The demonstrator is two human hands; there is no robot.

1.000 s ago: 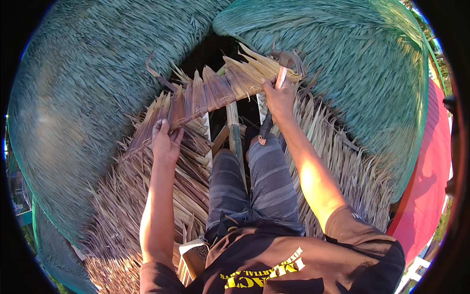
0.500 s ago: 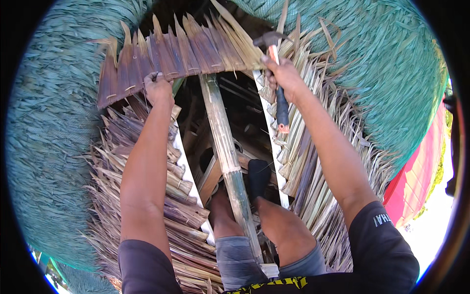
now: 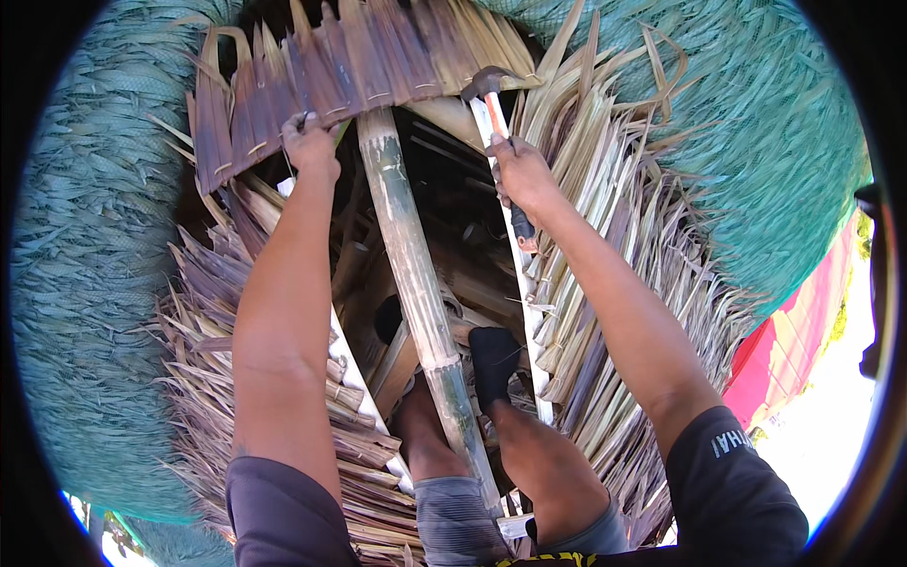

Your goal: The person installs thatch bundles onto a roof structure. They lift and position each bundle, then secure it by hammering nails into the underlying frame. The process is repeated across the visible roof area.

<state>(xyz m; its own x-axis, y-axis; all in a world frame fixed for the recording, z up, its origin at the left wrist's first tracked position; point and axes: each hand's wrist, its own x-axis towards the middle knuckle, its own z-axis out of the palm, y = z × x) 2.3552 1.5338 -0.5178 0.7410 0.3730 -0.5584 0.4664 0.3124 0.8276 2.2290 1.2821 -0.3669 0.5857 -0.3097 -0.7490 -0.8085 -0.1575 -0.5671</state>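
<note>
A palm-leaf thatch panel (image 3: 368, 57), purplish brown with stitches along its lower edge, lies across the top of a roof opening. My left hand (image 3: 312, 149) is closed at that lower edge, left of a bamboo pole (image 3: 408, 255); its fingertips are partly hidden. In my right hand (image 3: 525, 180) is a claw hammer (image 3: 495, 113), gripped around the handle. The hammer's dark head is up near the panel's right end, in front of a white strip (image 3: 525, 302) that edges the opening.
Layered dry thatch flanks the opening on the left (image 3: 255, 378) and right (image 3: 614, 312). Green netting (image 3: 104, 283) covers the thatch beyond. Below, my legs (image 3: 539, 444) straddle the bamboo pole among wooden beams (image 3: 395, 364). Red sheeting (image 3: 784, 350) shows at far right.
My right hand has come away from the panel's right end, moving down and left with the hammer. The panel and my left hand appear higher in view, and the view itself has shifted.
</note>
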